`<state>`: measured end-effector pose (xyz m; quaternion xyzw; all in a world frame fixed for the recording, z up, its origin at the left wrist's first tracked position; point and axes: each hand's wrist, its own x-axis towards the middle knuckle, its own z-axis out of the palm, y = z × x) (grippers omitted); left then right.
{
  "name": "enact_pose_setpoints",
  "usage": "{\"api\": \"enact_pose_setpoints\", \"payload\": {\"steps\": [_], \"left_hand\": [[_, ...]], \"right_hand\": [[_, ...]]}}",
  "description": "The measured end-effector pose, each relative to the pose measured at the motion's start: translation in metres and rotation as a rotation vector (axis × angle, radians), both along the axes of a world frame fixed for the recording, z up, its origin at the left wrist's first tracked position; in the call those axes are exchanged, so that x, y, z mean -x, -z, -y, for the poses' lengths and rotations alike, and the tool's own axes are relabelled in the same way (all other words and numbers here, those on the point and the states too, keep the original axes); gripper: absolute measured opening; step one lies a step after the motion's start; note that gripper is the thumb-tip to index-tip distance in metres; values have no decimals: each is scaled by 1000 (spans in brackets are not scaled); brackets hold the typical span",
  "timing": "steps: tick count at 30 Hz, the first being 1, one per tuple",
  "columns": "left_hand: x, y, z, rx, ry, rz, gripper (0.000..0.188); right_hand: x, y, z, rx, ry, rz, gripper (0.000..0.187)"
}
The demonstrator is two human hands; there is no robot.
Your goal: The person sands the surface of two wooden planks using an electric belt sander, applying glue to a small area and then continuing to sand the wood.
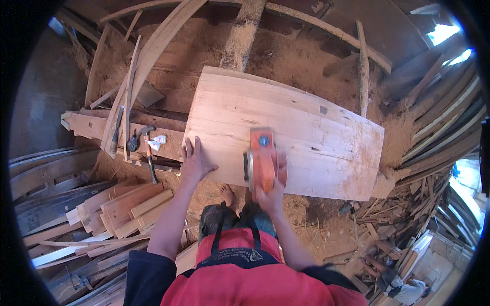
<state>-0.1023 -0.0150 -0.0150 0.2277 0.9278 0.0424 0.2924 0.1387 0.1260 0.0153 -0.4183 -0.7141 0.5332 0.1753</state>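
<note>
A wide pale wooden panel (311, 143) lies in front of me, with dark knots and a small square patch on its surface. On its near half sits an orange electric planer (263, 160), which has a blue round knob on its front. My right hand (274, 194) is wrapped round the planer's handle; its fingers are partly blurred. My left hand (196, 166) rests at the panel's left near corner, with thumb and fingers spread and no tool in it. Left of that hand, a claw hammer (150, 158) lies beside a small white bottle (157, 143) and a black object (133, 143).
Sawn planks (125, 209) are stacked at the left. Curved timbers (449, 117) pile up on the right, above wood scraps (398, 209). Sawdust (301, 61) covers the ground behind the panel. Another person (406, 289) is low at the far right.
</note>
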Motion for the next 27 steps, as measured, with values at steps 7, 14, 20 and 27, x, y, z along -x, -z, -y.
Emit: {"api": "enact_pose_setpoints", "payload": {"steps": [7, 14, 20, 27], "left_hand": [[6, 6, -11, -43, 67, 6, 136], [5, 5, -3, 4, -2, 2, 137], [-1, 4, -7, 14, -17, 38, 137], [4, 14, 1, -1, -3, -12, 139]], "right_hand": [[218, 16, -177, -242, 47, 41, 41], [43, 24, -74, -223, -73, 99, 43], [-127, -11, 32, 140, 116, 152, 28], [15, 31, -101, -277, 37, -100, 27]]}}
